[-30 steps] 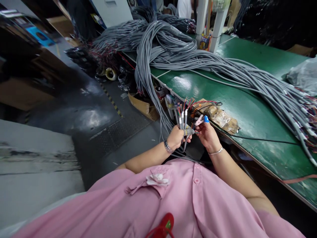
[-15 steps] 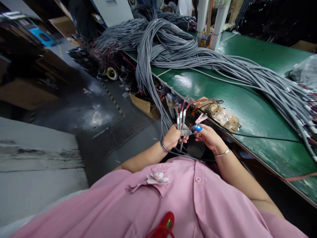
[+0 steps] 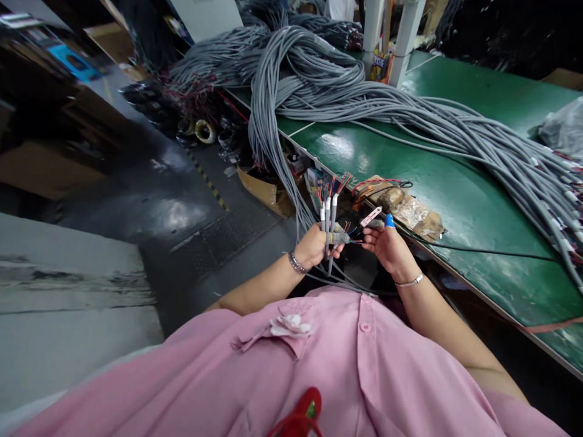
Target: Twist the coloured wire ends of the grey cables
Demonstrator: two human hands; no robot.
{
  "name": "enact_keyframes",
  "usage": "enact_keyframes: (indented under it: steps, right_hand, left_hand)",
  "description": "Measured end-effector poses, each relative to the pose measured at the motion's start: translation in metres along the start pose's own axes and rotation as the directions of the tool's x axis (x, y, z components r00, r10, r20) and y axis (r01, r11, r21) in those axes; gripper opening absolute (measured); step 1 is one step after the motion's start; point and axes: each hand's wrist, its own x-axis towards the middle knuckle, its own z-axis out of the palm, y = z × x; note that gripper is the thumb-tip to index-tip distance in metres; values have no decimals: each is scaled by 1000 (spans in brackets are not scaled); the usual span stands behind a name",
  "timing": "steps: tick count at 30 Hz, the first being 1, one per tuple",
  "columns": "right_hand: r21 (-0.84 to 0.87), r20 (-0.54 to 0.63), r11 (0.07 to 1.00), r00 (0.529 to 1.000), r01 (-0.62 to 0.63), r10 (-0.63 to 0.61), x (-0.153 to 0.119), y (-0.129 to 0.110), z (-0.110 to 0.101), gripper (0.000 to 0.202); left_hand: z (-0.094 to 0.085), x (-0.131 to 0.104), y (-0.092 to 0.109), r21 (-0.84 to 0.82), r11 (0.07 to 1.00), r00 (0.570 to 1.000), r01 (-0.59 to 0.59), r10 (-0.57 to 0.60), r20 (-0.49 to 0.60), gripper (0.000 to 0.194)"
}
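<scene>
My left hand (image 3: 312, 246) is closed around several grey cables (image 3: 328, 233), held roughly upright. Above white sleeves, their ends fan out into thin coloured wires (image 3: 339, 182). A grey covering with a yellow band (image 3: 337, 238), apparently on my left thumb, presses across the cables. Thin stripped-out wires stick out beside it toward my right hand (image 3: 389, 249). That hand is open, its thumb in a blue finger cover (image 3: 389, 220) raised away from the fingers. The lower fingertips are at the wire ends; whether they touch is unclear. Just above them is a pale pink clip (image 3: 371, 216).
A thick bundle of grey cables (image 3: 314, 97) runs across the green bench (image 3: 437, 200) and hangs over its edge. By the edge lies a tape-wrapped brown block (image 3: 410, 212). Below is an open cardboard box (image 3: 262, 191). Wire coils (image 3: 204, 132) sit on the floor.
My right thumb has lifted from the fingers and the hand has opened, moving slightly right. My left hand with the cables has shifted a little left and up.
</scene>
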Motion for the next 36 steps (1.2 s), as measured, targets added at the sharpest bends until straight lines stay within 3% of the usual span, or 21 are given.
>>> enact_keyframes:
  steps: [4,12,24,32,36]
  right_hand:
    - [-32,10,998,999,50,-50,14,-7,8,46]
    - [-76,-121,993,988,89,-98,13,-4,13,43]
    - [-2,-56,982,981,186,-186,12,-2,18,34]
    - [52,-53,998,998,28,-25,8,-5,16,54]
    - [35,-13,998,999,48,-48,7,-7,18,45]
  left_hand:
    - [2,14,6,-40,999,1000,-5,6,25,30]
    - [8,28,0,-74,997,1000,-14,14,1,29]
    - [13,28,-3,-35,999,1000,21,-21,6,28]
    - [11,21,-4,-34,999,1000,-10,11,25,27]
    - [7,16,-4,-15,1000,999,15,-15,30,28]
